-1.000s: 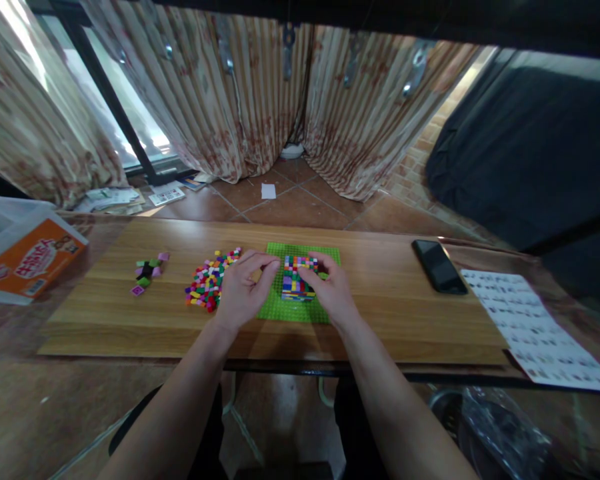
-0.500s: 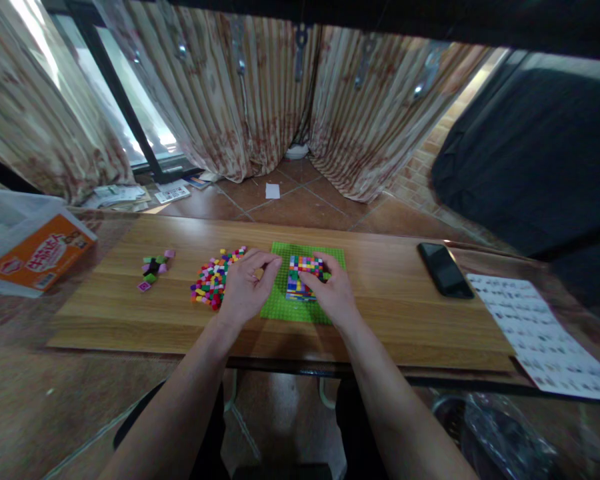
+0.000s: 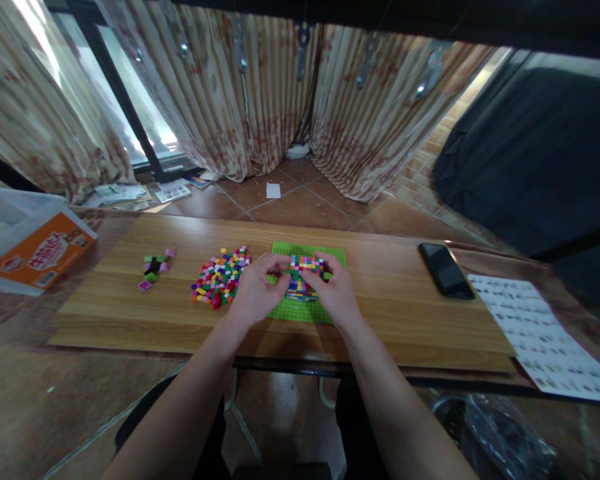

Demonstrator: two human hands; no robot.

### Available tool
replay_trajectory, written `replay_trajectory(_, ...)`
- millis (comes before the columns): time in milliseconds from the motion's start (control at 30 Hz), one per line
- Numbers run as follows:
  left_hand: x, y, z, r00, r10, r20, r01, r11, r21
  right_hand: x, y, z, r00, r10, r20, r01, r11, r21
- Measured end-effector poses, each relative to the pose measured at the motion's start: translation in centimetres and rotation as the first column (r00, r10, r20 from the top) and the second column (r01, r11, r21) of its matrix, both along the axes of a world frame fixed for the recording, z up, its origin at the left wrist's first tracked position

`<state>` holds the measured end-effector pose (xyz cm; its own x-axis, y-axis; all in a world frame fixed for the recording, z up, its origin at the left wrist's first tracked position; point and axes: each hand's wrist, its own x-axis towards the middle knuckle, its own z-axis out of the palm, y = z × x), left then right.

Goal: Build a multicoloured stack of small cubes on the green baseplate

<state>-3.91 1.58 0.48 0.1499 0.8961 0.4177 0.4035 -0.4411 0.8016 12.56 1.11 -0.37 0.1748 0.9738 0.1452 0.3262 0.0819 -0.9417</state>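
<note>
A block build (image 3: 305, 288) of many small coloured toy bricks stands on a green studded baseplate (image 3: 300, 311). My right hand (image 3: 338, 293) is closed on the build's right side, the thumb across its front and the index finger at its back corner. At the build's left edge is my left hand (image 3: 260, 285), thumb and index finger nearly together in a pinch. Whatever lies between those fingertips is too small or hidden to name. Left of that hand spreads a pile of loose toy bricks (image 3: 219, 279) in mixed colours, partly covered by the hand.
A smaller group of pink, green and black bricks (image 3: 153, 268) lies farther left on the wooden table (image 3: 395, 320). A black phone (image 3: 445, 270) and a printed sheet (image 3: 543, 330) are at the right. A clear plastic box (image 3: 40, 247) with an orange label stands at the left.
My left hand has moved right, from between the brick pile and the build to the build's left edge. My right hand stays at the build's right side.
</note>
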Motion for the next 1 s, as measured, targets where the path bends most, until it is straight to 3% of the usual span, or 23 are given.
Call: replay_trajectory(1000,0.97,0.30,-0.93,0.973,0.001,0.231,0.037,0.986,-0.162,0.03,0.01,0.10,0.999,-0.005,0.044,0.005,1.000,-0.004)
